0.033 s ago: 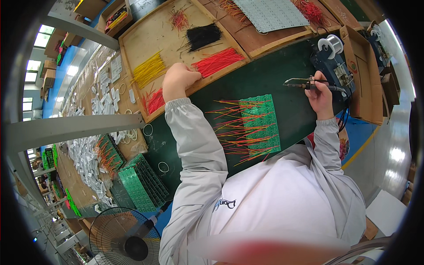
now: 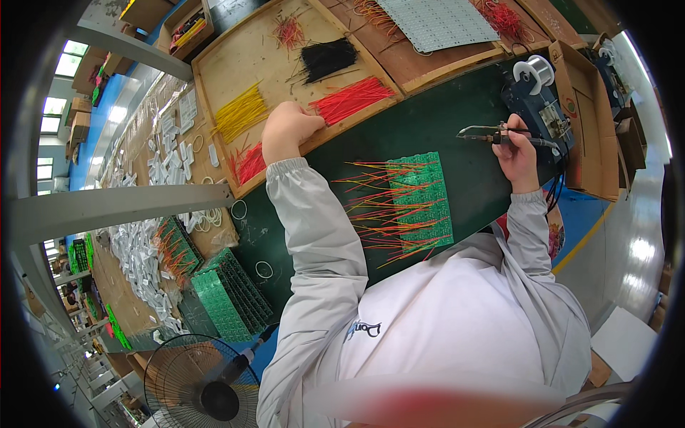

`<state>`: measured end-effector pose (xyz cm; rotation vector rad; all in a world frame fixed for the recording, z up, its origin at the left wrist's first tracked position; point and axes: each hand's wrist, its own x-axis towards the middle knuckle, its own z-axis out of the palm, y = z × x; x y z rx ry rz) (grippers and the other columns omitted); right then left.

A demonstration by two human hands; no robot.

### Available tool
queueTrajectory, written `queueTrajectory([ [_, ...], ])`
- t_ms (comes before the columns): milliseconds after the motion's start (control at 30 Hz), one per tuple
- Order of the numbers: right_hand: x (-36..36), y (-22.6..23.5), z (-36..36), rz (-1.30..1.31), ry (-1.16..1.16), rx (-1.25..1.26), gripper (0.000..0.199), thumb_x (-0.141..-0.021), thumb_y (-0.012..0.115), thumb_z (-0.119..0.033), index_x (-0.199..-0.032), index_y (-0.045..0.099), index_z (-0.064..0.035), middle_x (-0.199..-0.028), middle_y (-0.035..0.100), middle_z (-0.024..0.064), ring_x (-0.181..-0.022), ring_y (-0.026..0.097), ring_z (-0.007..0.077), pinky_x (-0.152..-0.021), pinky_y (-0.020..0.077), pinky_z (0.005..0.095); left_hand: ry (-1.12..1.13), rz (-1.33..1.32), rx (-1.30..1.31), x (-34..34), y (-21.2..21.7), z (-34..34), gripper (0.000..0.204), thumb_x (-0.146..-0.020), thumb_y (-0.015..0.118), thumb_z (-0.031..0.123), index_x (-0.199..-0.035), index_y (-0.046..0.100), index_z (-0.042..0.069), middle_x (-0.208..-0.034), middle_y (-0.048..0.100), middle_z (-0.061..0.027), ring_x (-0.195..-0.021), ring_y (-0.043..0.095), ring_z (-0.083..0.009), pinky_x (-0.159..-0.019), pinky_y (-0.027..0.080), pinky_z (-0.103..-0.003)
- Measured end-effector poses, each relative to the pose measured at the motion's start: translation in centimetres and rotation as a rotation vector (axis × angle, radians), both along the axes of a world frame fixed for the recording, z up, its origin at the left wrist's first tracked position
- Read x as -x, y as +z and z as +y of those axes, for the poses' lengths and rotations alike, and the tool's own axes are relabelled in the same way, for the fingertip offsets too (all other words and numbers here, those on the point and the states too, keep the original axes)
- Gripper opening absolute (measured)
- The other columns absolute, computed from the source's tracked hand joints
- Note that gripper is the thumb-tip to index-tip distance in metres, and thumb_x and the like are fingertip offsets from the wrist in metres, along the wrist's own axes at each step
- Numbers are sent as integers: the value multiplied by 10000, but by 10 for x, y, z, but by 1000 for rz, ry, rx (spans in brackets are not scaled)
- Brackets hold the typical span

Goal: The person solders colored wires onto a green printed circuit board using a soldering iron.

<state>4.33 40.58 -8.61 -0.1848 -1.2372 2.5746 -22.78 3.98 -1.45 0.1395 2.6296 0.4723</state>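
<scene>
The left hand [image 2: 291,130] is at upper centre, curled over the lower rim of the wooden tray [image 2: 250,57], its fingertips at the left end of the red wires [image 2: 353,100]; those tips are partly hidden, so I cannot tell whether they pinch a wire. The hand also covers the right end of a second red bundle [image 2: 250,164]. At right of centre, the right hand [image 2: 516,158] is closed around a dark-handled tool [image 2: 503,138], its tip pointing left; the fingers mask the grip, and whether it is one tool or two is hard to make out. The green circuit board [image 2: 427,207] lies at centre on the worktop [image 2: 428,121], its left edge largely covered by crossing red and yellow wires. The tray's top is cut off by the frame, and a pale and red shape blurs the bottom.
</scene>
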Motion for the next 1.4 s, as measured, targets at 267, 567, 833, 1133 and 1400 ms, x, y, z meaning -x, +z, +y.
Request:
queueTrajectory([
  [267, 0, 0, -3, 6, -7, -30, 182, -914, 626, -55, -886, 452, -99, -760, 500, -4, -560, 374, 42, -500, 305, 204, 254, 76, -106, 8, 1, -41, 278, -722, 796, 231, -884, 782, 6, -754, 702, -79, -634, 638, -194, -654, 520, -329],
  [567, 0, 2, -4, -10, -15, -56, 174, -915, 627, -60, -885, 459, -93, -758, 491, -3, -569, 376, 46, -504, 317, 206, 85, 14, 103, -3, 13, -7, 349, -655, 858, 245, -913, 795, 17, -836, 739, -115, -750, 703, -235, -730, 557, -350],
  [833, -1, -1, 0, -10, 20, -74, 199, -917, 635, -81, -893, 438, -103, -788, 488, -7, -579, 386, 40, -507, 320, 196, 177, 37, 23, 0, 4, -31, 311, -627, 878, 264, -838, 803, 49, -848, 757, -119, -771, 720, -238, -739, 557, -354],
  [1133, -1, -4, 0, -4, 17, -67, 201, -921, 631, -79, -892, 433, -97, -762, 478, -6, -574, 381, 47, -507, 314, 198, 180, -5, -43, 6, -6, -39, 293, -674, 846, 248, -836, 785, 12, -799, 742, -113, -713, 704, -217, -694, 545, -335],
  [1400, -1, -4, -1, -20, 10, -103, 202, -921, 633, -86, -882, 435, -102, -754, 467, -10, -572, 375, 43, -511, 314, 197, 272, -55, -62, 0, 3, -39, 229, -697, 791, 195, -838, 765, 16, -828, 746, -96, -729, 701, -202, -711, 545, -348],
])
